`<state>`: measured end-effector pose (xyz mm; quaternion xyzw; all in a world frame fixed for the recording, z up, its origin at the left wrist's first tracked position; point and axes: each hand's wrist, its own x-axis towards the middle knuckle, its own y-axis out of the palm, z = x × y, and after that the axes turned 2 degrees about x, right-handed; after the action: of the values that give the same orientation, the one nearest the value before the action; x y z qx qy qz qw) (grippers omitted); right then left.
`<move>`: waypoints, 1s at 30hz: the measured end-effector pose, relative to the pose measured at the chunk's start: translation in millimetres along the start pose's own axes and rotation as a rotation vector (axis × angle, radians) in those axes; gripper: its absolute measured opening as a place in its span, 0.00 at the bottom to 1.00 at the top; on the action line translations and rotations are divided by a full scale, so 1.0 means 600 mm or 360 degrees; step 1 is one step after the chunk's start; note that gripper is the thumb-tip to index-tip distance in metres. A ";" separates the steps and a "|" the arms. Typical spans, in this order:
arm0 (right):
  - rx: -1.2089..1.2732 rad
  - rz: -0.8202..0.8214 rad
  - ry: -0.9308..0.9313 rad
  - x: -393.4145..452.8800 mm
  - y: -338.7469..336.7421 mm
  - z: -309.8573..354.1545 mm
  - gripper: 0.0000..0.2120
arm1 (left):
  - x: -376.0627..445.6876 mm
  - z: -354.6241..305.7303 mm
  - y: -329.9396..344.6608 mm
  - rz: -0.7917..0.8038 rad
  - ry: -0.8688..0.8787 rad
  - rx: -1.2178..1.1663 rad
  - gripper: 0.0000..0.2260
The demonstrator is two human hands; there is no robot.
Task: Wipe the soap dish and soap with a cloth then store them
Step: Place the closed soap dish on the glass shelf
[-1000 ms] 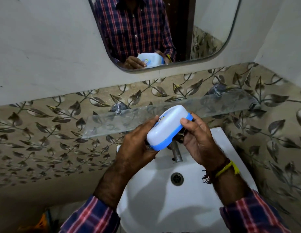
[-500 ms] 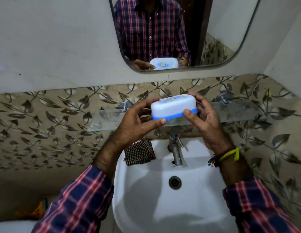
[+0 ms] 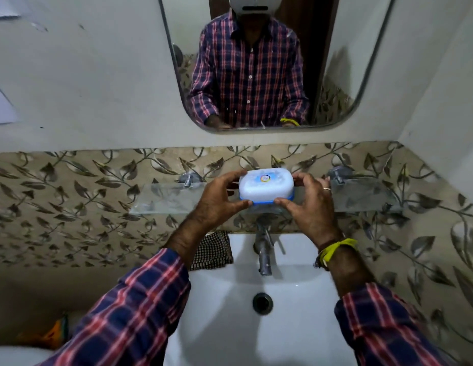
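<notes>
Both hands held the soap dish (image 3: 266,186) by its ends, left hand (image 3: 219,201) and right hand (image 3: 310,204), fingers curled round it, on the glass shelf (image 3: 161,198). Tap (image 3: 264,253) stood below, checked cloth (image 3: 213,250) on the sink (image 3: 230,313) rim at left, mirror (image 3: 362,62) above. Half a second earlier the dish was just above the shelf.

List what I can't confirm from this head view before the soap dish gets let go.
- Soap: hidden by the closed soap dish lid.
- Dish base on the glass shelf: contact hidden by left hand and right hand.
- Checked cloth: partly hidden by the left forearm.
</notes>
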<state>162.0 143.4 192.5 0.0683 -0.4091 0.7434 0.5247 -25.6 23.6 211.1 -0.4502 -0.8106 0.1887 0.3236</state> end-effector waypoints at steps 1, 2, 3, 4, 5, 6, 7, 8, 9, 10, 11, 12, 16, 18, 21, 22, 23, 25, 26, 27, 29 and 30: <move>0.0010 0.0009 0.0017 -0.002 0.001 -0.001 0.25 | -0.002 0.001 0.004 -0.0012 -0.0030 0.0007 0.35; 0.0022 0.0020 0.0030 -0.004 0.002 -0.002 0.25 | -0.005 0.001 0.008 -0.0024 -0.0063 0.0006 0.34; 0.0032 0.0036 0.0041 -0.006 0.004 -0.005 0.25 | -0.008 0.000 0.011 -0.0042 -0.0098 0.0007 0.34; 0.0029 0.0057 0.0047 -0.008 0.006 -0.007 0.26 | -0.011 0.000 0.014 -0.0065 -0.0128 0.0011 0.34; 0.0014 0.0079 0.0046 -0.010 0.007 -0.011 0.27 | -0.015 -0.002 0.017 -0.0087 -0.0148 0.0018 0.34; -0.0008 0.0092 0.0038 -0.013 0.009 -0.014 0.28 | -0.018 -0.004 0.020 -0.0114 -0.0160 0.0024 0.34; -0.0024 0.0095 0.0035 -0.014 0.010 -0.018 0.28 | -0.022 -0.007 0.023 -0.0142 -0.0167 0.0035 0.34; -0.0028 0.0085 0.0035 -0.015 0.011 -0.020 0.29 | -0.025 -0.008 0.027 -0.0176 -0.0176 0.0049 0.34; -0.0020 0.0076 0.0045 -0.016 0.011 -0.022 0.29 | -0.029 -0.009 0.030 -0.0210 -0.0186 0.0070 0.34; -0.0014 0.0066 0.0053 -0.018 0.012 -0.021 0.29 | -0.033 -0.011 0.033 -0.0245 -0.0193 0.0087 0.34; -0.0006 0.0057 0.0060 -0.020 0.013 -0.021 0.30 | -0.036 -0.013 0.036 -0.0273 -0.0201 0.0104 0.34; -0.0003 0.0050 0.0062 -0.023 0.014 -0.020 0.30 | -0.038 -0.015 0.038 -0.0301 -0.0200 0.0116 0.35; -0.0042 0.0052 0.0083 -0.023 0.015 -0.013 0.29 | -0.041 -0.015 0.041 -0.0330 -0.0170 0.0196 0.36; -0.0140 0.0056 0.0100 -0.026 0.015 -0.009 0.29 | -0.044 -0.012 0.038 -0.0316 -0.0170 0.0211 0.37; -0.0396 -0.0013 0.0075 -0.035 0.020 -0.001 0.29 | -0.045 -0.006 0.033 -0.0242 -0.0167 0.0234 0.39; -0.0492 -0.0048 0.0067 -0.040 0.021 0.006 0.28 | -0.046 -0.007 0.031 -0.0213 -0.0158 0.0253 0.40; -0.0565 -0.0069 0.0078 -0.043 0.024 0.014 0.28 | -0.045 -0.002 0.031 -0.0188 -0.0138 0.0271 0.40; -0.0656 -0.0081 0.0172 -0.047 0.030 0.031 0.27 | -0.041 0.007 0.028 -0.0152 -0.0096 0.0252 0.41; -0.0677 -0.0067 0.0253 -0.048 0.033 0.041 0.26 | -0.040 0.007 0.026 -0.0133 -0.0089 0.0246 0.41; -0.0692 -0.0073 0.0311 -0.049 0.037 0.047 0.26 | -0.038 0.009 0.025 -0.0124 -0.0090 0.0260 0.40; -0.0742 -0.0080 0.0379 -0.052 0.044 0.051 0.26 | -0.040 0.010 0.020 -0.0088 -0.0101 0.0297 0.40; -0.0762 -0.0096 0.0399 -0.058 0.044 0.062 0.26 | -0.048 0.002 0.012 -0.0097 -0.0070 0.0311 0.39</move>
<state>143.3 89.9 184.3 -0.1380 -0.5029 0.6122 0.5944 -11.1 3.0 195.9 -0.3872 -0.8085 0.2668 0.3539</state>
